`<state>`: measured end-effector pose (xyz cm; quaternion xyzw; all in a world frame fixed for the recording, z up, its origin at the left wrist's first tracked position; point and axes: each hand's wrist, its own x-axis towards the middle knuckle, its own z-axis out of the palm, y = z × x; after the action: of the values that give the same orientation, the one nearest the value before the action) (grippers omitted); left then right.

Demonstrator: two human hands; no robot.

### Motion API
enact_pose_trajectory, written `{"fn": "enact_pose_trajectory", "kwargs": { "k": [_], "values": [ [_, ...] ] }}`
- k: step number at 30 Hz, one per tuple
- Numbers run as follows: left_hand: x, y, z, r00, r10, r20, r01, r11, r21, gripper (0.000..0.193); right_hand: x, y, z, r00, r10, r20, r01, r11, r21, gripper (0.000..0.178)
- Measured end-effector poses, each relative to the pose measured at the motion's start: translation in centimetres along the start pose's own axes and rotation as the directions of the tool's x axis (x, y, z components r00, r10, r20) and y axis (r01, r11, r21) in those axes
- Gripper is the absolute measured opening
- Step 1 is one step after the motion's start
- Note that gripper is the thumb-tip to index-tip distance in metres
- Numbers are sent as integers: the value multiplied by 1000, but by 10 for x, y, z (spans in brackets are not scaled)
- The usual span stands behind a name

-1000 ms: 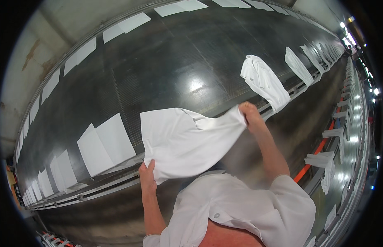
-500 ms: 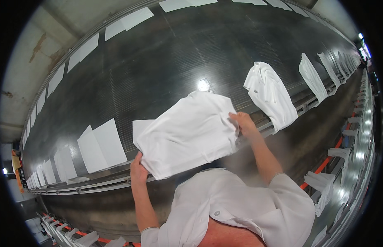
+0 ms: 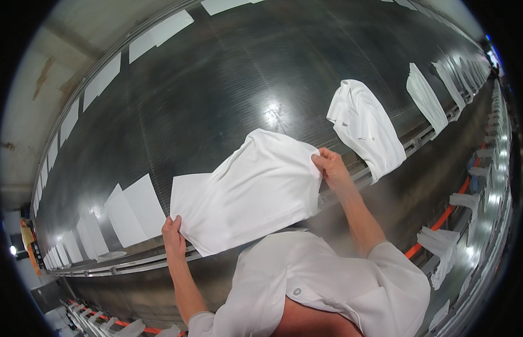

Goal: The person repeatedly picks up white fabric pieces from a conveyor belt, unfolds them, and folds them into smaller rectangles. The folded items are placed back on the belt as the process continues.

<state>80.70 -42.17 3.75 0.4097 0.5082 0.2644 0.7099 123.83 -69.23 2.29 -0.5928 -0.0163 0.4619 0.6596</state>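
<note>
The left hand pinched a corner of a broad, white sheet of soft fabric at its 8 o'clock; the right hand pinched the edge between thumb and bent fingers, between 2 and 3 o'clock; neither hand was spread flat. The sheet stretched between the 2 hands over the near side of a long, dark, glossy, finely ribbed table; how much of it rested there could not be told; creases ran in from the right hand; a flat flap showed at 10 o'clock, perhaps a lower layer of the same fabric.

At 9 o'clock, just beside the left hand, lay a smooth, folded white cloth piece; at 2 o'clock, apart from the right hand, a long, rumpled white cloth hung partly past the grey metal rail; smooth white pieces lined the far edge at 11 o'clock.

The step in hand seemed to be drawing the sheet straight; the next move probably called for even tension from both hands, a level lowering and a near edge kept in line with the rail.
</note>
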Motion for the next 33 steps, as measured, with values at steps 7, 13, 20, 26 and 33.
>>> {"fn": "enact_pose_trajectory", "kwargs": {
  "k": [7,13,20,26,33],
  "values": [
    [-8,29,-16,948,81,-308,-112,990,-84,19,-56,-18,23,960,-229,-158,252,957,141,12],
    [25,58,-43,953,205,-223,-218,975,-36,26,-41,-32,37,936,-303,-181,332,928,166,11],
    [124,62,-55,867,478,-142,-481,876,15,30,57,-44,71,891,-429,-149,454,832,319,12],
    [171,22,-82,857,447,-255,-437,894,100,32,83,-17,77,902,-398,-169,432,828,357,11],
    [161,-10,-91,967,148,-209,-166,984,-71,31,86,47,65,946,-130,-298,184,970,162,14]
  ]
}}
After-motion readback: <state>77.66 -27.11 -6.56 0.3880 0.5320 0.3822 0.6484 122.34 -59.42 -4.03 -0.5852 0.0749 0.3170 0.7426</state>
